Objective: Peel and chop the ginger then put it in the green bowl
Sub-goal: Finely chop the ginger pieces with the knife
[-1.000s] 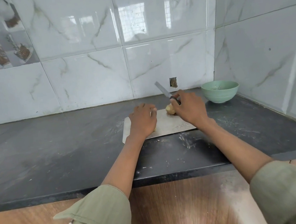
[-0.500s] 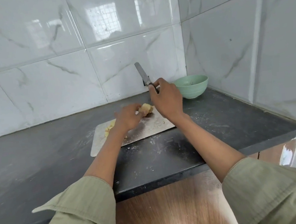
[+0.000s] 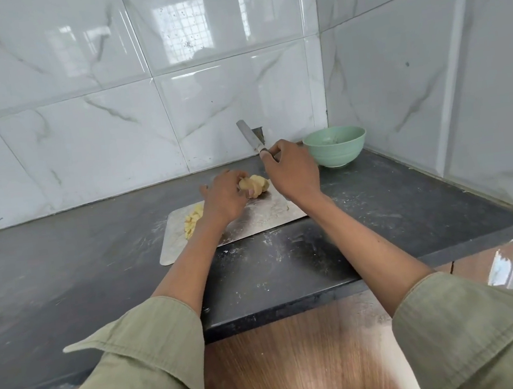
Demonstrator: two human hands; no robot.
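A peeled, pale yellow ginger piece (image 3: 256, 185) sits at the far edge of a metal cutting board (image 3: 261, 220). My left hand (image 3: 224, 197) grips its left end with curled fingers. A pile of chopped ginger (image 3: 192, 221) lies on the board, partly hidden by my left wrist. My right hand (image 3: 292, 171) holds a knife (image 3: 250, 136) by the handle, blade raised and pointing up and away toward the wall, just right of the ginger. The green bowl (image 3: 335, 146) stands in the corner behind my right hand.
The dark countertop (image 3: 98, 268) is dusted with pale residue around the board. Tiled walls close in at the back and right. A small hole in the wall (image 3: 258, 131) shows behind the blade. A wooden cabinet front (image 3: 298, 364) lies below the counter edge.
My left hand moved from resting over the board to gripping the ginger piece. The knife rose clear of the ginger. The camera shifted, uncovering the chopped pile.
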